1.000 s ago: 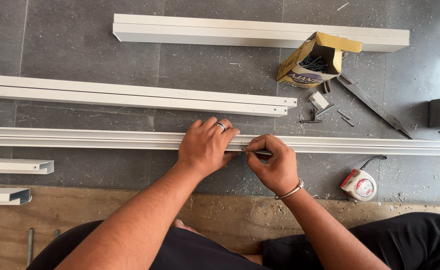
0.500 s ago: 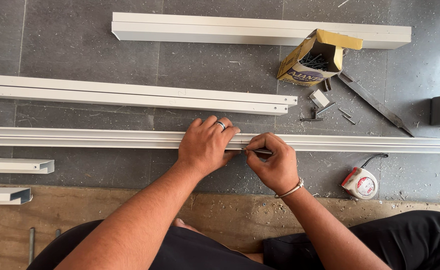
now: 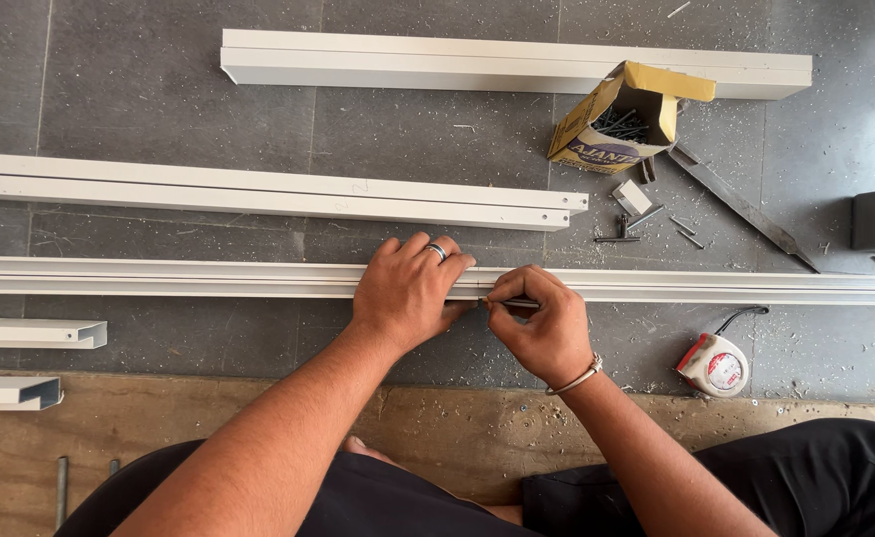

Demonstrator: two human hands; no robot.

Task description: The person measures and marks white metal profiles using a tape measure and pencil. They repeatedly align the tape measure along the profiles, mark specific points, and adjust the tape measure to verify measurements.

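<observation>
Almost nothing has been shifted since the earlier frames; both hands are kept at the same spot on the long white rail [image 3: 159, 276], and only the view has drifted slightly. The left hand [image 3: 410, 293] is laid flat across the rail, its fingers [image 3: 428, 249] spread and pressing down without gripping; the right hand [image 3: 542, 323] is closed in a pinch around a thin dark pencil-like tool [image 3: 517, 302], whose tip is set against the rail's near edge just right of the left thumb. A stray or crooked mark could be made if the rail were allowed to slide on the smooth grey floor [image 3: 159, 89], since it is held by downward pressure alone; the tip could also slip off the narrow lip, and the left thumb lies close to it. The rail is seen as a slim, pale, channelled profile, run from the left edge to the right edge across the floor, near a shorter white profile [image 3: 259, 189] on its far side; a tape measure [image 3: 716, 365] lies to the right, near it, and an open yellow box of screws [image 3: 621, 119] is set farther off.
</observation>
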